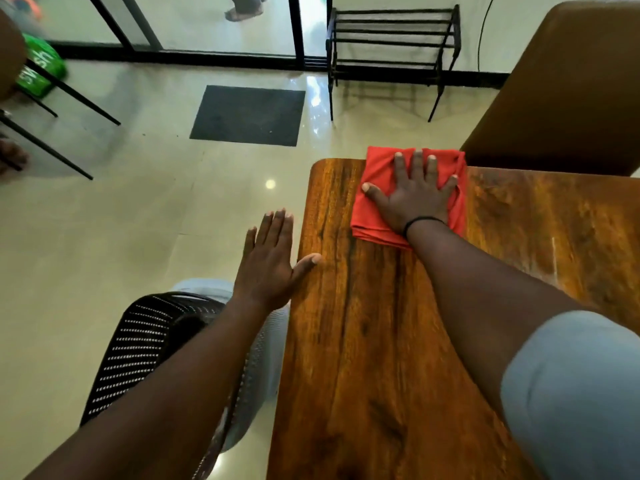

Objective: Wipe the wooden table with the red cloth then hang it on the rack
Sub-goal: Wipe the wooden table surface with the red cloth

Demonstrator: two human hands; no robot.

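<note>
Cloth (381, 195), red and folded into a thick pad, lies at the far end of the wooden counter (363, 341), close to its rounded far-left corner. The right hand (414, 195) presses flat on top of it, fingers spread wide and not curled around the fabric, palm down. A thin black band circles that wrist, and a pale blue sleeve is pushed up above the elbow.

The left hand (270, 265) is open too, fingers straight and together, hovering over the floor just beside the counter's left edge; its thumb reaches out and touches that edge. It holds nothing.

Past the far end of the counter stands a black metal rack (391, 39) with thin horizontal bars, against the wall and well apart from the cloth. A dark mat (247, 116) lies on the shiny tiled floor to the left of the rack, in front of a glass door. A brown chair back (568, 91) rises at the far right, just beyond the counter. Below the left arm sits a black perforated chair (138, 348). A green bag (41, 71) rests at the far left among thin black legs.
</note>
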